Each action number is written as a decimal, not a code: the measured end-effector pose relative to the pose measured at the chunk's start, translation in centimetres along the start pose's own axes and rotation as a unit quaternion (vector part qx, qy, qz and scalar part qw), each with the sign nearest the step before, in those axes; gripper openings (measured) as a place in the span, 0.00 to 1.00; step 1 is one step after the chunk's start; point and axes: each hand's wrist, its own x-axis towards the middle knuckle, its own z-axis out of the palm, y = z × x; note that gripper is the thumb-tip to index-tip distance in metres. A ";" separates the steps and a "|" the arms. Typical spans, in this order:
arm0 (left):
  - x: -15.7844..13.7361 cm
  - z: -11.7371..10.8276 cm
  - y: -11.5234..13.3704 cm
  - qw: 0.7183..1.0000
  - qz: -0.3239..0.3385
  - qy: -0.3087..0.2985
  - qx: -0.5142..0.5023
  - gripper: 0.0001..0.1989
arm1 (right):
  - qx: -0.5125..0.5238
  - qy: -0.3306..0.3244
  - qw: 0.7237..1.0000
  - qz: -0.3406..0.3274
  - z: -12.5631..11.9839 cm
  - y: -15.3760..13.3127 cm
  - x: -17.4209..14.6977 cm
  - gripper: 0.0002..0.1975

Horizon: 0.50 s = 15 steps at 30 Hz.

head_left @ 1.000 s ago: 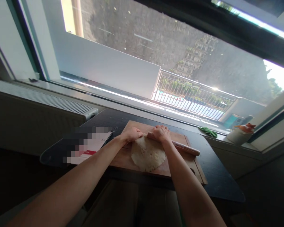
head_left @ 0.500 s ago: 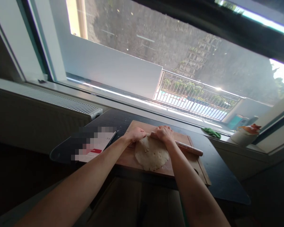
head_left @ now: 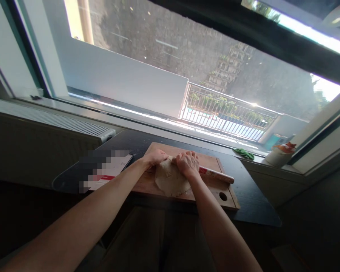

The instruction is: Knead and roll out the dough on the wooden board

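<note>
A flat, roughly round sheet of dough [head_left: 170, 182] lies on a wooden board [head_left: 206, 194]. At its far left edge, my left hand [head_left: 158, 155] is closed, with the dough's edge pinched in its fingers. Over the dough's far right part, my right hand [head_left: 188, 163] is wrapped round a wooden rolling pin [head_left: 218, 175] with a red label. The pin's free end sticks out to the right across the board, while its left end rests at the dough's far edge, partly under my hand.
The board sits on a dark table [head_left: 252, 200] below a large window. Left of the board lies a partly blurred phone or tablet [head_left: 117, 166]. A green cloth [head_left: 244, 153] and a white pot [head_left: 279, 155] stand on the sill; a radiator [head_left: 45, 128] is at left.
The whole view has shifted, moving the scene leftward. My right hand and the rolling pin have come slightly nearer to me over the dough; my left hand keeps its hold on the edge.
</note>
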 end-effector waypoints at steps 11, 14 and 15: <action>1.5 0.3 -2.2 1.000 0.016 0.014 0.000 0.08 | 0.022 -0.064 0.998 0.005 0.3 1.3 5.1 0.22; 1.5 0.3 -1.9 1.000 0.021 0.012 -0.008 0.08 | 0.019 -0.054 0.998 -0.009 0.1 0.7 2.6 0.23; 1.4 0.3 -1.7 1.000 0.023 0.011 -0.013 0.07 | 0.017 -0.049 0.999 -0.012 0.0 0.5 1.8 0.23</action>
